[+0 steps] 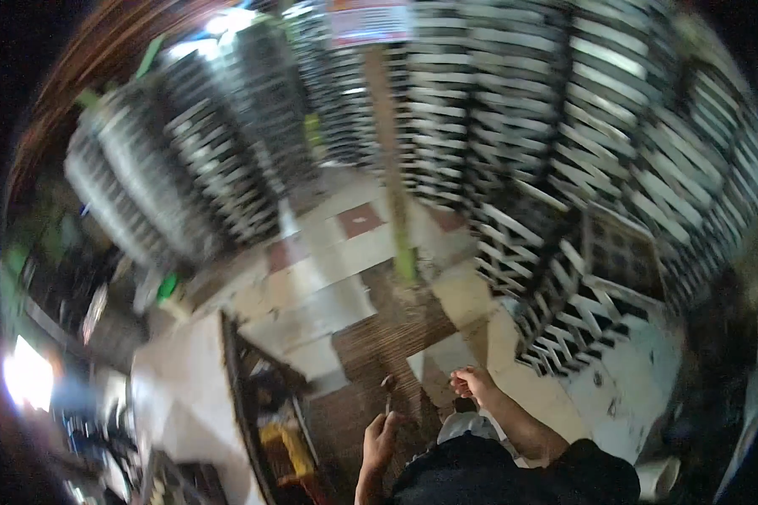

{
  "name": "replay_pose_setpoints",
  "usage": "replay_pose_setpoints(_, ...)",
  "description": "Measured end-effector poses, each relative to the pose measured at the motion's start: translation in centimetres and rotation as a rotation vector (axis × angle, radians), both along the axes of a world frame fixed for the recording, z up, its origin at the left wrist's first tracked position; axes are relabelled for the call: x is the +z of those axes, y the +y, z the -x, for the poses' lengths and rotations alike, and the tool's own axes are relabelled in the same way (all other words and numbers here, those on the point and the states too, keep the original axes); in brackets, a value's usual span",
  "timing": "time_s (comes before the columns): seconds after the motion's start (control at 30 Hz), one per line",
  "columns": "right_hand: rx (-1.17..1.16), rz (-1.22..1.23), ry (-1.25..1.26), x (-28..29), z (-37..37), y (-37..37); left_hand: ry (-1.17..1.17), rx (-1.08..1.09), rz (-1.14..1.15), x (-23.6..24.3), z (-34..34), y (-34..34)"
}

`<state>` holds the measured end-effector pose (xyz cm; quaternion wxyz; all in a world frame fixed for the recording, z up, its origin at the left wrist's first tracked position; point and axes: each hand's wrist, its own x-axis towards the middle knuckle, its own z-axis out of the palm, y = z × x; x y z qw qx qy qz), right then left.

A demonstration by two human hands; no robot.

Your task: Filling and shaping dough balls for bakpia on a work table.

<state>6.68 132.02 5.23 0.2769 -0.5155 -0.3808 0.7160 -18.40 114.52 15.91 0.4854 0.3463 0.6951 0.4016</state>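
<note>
Two hands show, both of the person wearing the camera. The left hand (381, 433) is low in the middle of the view, its thumb and fingers pressed together around the thin handle of a small tool with a rounded head, like a spoon (388, 382). The spoon stands nearly upright, its head above the fist, over the brown part of the floor (364, 347). The right hand (473, 385) is to the right of it and a little farther forward, well apart from the spoon. Its fingers are bent inward; blur hides whether they meet the thumb or hold anything small, so I cannot tell.

One spoon is in view. One table (173, 370) with a pale top is on the left, and one yellow thing (286, 450) sits low beside its dark edge. One post (383, 135), brown above and green at the foot, rises in the middle. One sign (369, 21), pale and reddish, hangs at the top. Three dark red tiles (359, 220) can be counted among the paler ones. One green lid (168, 287) shows beyond the table. Tall stacks of slatted racks (442, 101) line the back and both sides, too blurred to count.
</note>
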Motion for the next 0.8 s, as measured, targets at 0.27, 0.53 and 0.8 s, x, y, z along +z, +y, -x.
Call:
replay_pose_setpoints(0.27, -0.596, -0.036, 0.295, -9.9, -19.4, 13.3, 0.019, -0.036, 0.306, -13.2, -4.3, 13.8)
replay_pose_setpoints(0.53, -1.204, -0.312, 0.323, -6.0, -35.4, 29.0, 0.196, -0.142, 0.189, -7.1, -5.5, 21.4)
replay_pose_setpoints(0.8, -1.082, -0.002, 0.615, -14.2, -29.2, 20.8, 0.148, 0.077, 0.212, -5.7, -2.3, 17.5)
